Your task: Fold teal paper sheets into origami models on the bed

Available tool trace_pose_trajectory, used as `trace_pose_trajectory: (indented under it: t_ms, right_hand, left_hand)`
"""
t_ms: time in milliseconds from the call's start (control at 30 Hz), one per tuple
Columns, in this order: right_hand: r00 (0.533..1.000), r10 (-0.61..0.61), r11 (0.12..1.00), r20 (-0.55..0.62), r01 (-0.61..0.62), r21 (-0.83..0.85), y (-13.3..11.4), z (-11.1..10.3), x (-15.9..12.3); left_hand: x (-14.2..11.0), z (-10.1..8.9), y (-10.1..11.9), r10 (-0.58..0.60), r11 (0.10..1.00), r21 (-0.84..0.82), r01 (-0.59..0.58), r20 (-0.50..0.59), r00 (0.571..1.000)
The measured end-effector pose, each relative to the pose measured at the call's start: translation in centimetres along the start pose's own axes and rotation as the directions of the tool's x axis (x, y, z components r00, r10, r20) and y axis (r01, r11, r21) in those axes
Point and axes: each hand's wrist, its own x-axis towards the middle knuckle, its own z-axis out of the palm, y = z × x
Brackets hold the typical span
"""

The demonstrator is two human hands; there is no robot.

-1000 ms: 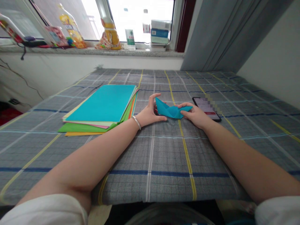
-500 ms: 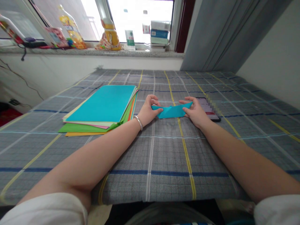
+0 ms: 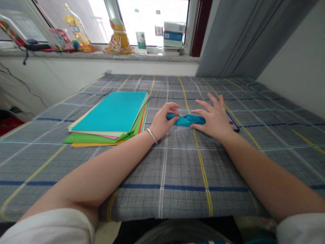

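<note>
A folded piece of blue paper [image 3: 189, 120] sits low over the checked cloth, its creased middle standing slightly raised. Its left end is pinched between the thumb and fingers of my left hand [image 3: 164, 119], which wears a silver bangle. At the right end, my right hand [image 3: 215, 118] has its thumb along the near edge and its index finger along the far edge, with the paper between them. The other fingers of that hand are spread and lifted. Part of a phone [image 3: 234, 124] shows behind my right hand, the remainder covered.
To the left lies a stack of coloured paper [image 3: 111, 112], blue on top, with green and orange sheets sticking out. The checked cloth [image 3: 142, 200] covers the table. Bottles [image 3: 122, 37], boxes [image 3: 173, 35] and packets stand on the windowsill [image 3: 152, 58]. A grey curtain [image 3: 236, 37] hangs at the right.
My right hand has turned and spread its fingers, shifting over the phone. The blue paper, earlier held as a flatter strip, now looks narrower and opened along its folds. My left hand keeps its pinch.
</note>
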Motion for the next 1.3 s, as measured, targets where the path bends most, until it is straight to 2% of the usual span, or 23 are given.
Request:
trace_pose_trajectory:
  t_ms: [100,200,300,367,467,533,633,733,933,1167,1300]
  right_hand:
    - [0.995,-0.010,1.000,0.098,0.008,0.022,0.2,0.6,0.0]
    - [0.984,0.058,0.998,0.169,-0.063,0.024,0.1,1.0,-0.1]
    - [0.976,0.104,0.994,0.193,-0.105,-0.008,-0.6,0.9,-0.3]
    - [0.977,0.110,0.993,0.184,-0.099,-0.069,-1.4,0.7,-0.4]
    - [0.971,0.133,0.982,0.197,-0.102,-0.160,-2.5,0.4,-0.4]
    - [0.965,0.144,0.975,0.219,-0.100,-0.199,-3.2,0.4,-0.3]
    - [0.965,0.117,0.978,0.236,-0.072,-0.194,-3.9,0.4,-0.3]
    - [0.967,0.082,0.983,0.243,-0.038,-0.178,-4.2,0.6,-0.3]
    - [0.959,0.057,0.975,0.279,0.006,-0.221,-3.7,1.1,-0.3]
    - [0.935,0.052,0.956,0.352,0.056,-0.289,-3.6,0.9,-0.2]
    - [0.931,0.071,0.945,0.358,0.051,-0.322,-3.5,0.8,-0.1]
  left_hand:
    - [-0.1,-0.2,0.2,0.052,0.998,0.030,-0.055,0.079,0.995]
    - [0.1,-0.8,0.5,0.102,0.954,0.267,-0.134,0.128,0.986]
    - [0.2,-1.5,1.3,0.154,0.809,0.555,-0.194,0.119,0.981]
    - [0.1,-1.5,1.9,0.220,0.728,0.634,-0.262,0.146,0.964]
    - [-0.1,-0.9,2.6,0.293,0.615,0.670,-0.416,0.296,0.909]
    - [-0.3,-0.2,2.8,0.244,0.525,0.712,-0.466,0.398,0.884]
    - [-0.6,0.6,2.6,0.101,0.431,0.772,-0.468,0.474,0.875]
    - [-0.6,0.9,2.4,0.055,0.426,0.780,-0.459,0.484,0.874]
    - [-0.4,0.6,2.4,-0.029,0.485,0.775,-0.405,0.478,0.878]
    - [-0.4,0.5,3.0,-0.049,0.464,0.775,-0.430,0.507,0.861]
    - [-0.3,0.2,3.2,-0.104,0.427,0.805,-0.412,0.496,0.862]
